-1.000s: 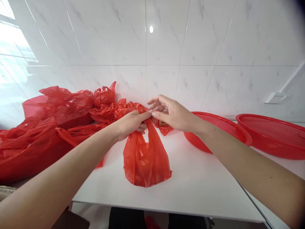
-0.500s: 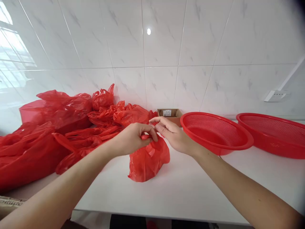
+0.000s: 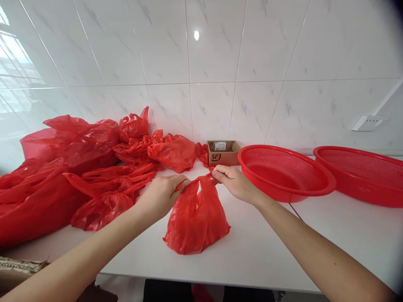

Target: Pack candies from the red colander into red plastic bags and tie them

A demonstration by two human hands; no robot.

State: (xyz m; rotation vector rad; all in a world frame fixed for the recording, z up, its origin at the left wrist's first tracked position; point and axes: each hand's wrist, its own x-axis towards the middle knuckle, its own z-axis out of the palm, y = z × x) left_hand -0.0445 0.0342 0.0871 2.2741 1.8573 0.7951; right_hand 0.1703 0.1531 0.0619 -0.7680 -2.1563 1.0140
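A small red plastic bag (image 3: 195,220) rests on the white counter (image 3: 252,256) in front of me, bulging with something inside. My left hand (image 3: 162,193) is closed on the bag's left handle. My right hand (image 3: 231,181) pinches the right handle. The two handles are pulled apart over the bag's mouth. What the bag holds is hidden by the plastic.
A heap of red plastic bags (image 3: 72,167) fills the counter's left side up to the tiled wall. A small open cardboard box (image 3: 223,152) stands at the back. Two red mesh baskets (image 3: 285,172) (image 3: 362,174) sit to the right. A wall socket (image 3: 368,122) is on the tiles.
A second ago my left hand held the bag up by its bunched top. Both hands then came lower and nearer, and now each grips one handle, drawn apart.
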